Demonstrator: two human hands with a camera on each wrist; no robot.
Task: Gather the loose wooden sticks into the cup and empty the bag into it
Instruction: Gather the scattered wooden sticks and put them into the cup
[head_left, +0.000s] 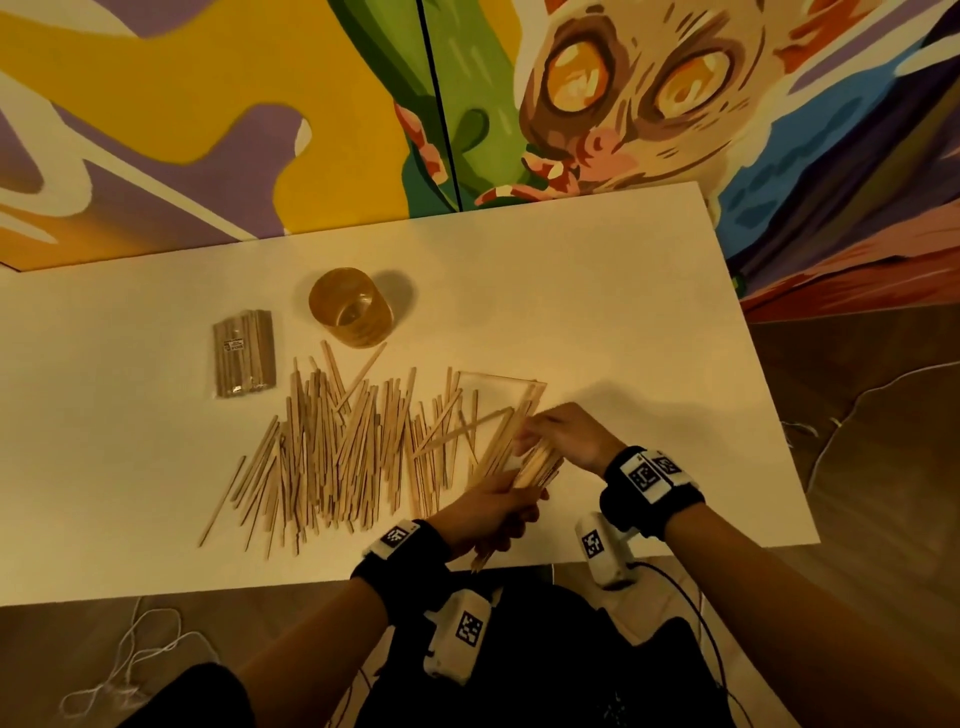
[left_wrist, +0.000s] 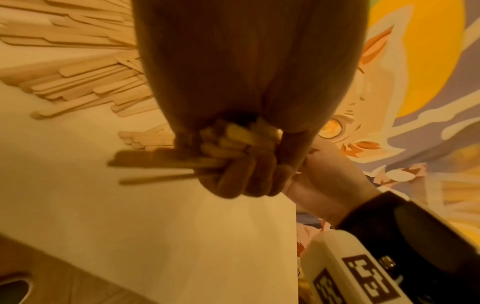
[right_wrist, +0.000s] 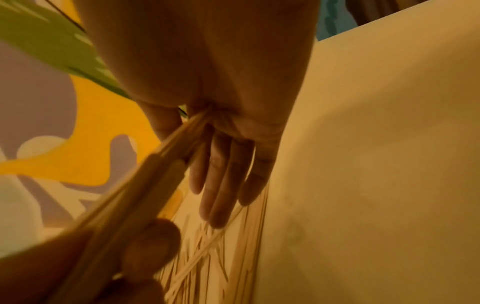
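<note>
White counter against a painted mural wall, warm dim light

Step in hand, as I read it: gathering the loose sticks. Nothing in the cup yet that I can see, second bag untouched

- left hand: fingers curled tight round a bundle of sticks, near the counter's front edge; the left wrist view shows stick ends poking out of the fist
- right hand: just beyond the left, touching the far end of the same bundle. Fingers straight and together, laid flat along the sticks; thumb hidden, so I can't say whether it pinches. Looks like squaring up or feeding sticks into the left grip
- loose sticks: big fan-shaped pile to the left of both hands, lying flat, many overlapping
- empty clear bag: flat under the right hand's side of the pile, a few sticks across it
- cup: amber, see-through, upright, well beyond the pile, away from both hands
- full bag: sealed packet of sticks, beside the cup on its left, farthest from the hands

Progress: early. Most of the pile is on the counter

Next move needs, my guess: bundle ends aligned, then carried forward over the pile to the cup and dropped in end-first, near vertical. Cup mouth is narrow against stick length, and the cup looks light, so a slanted entry could tip it; free hand steadying it would help
</note>
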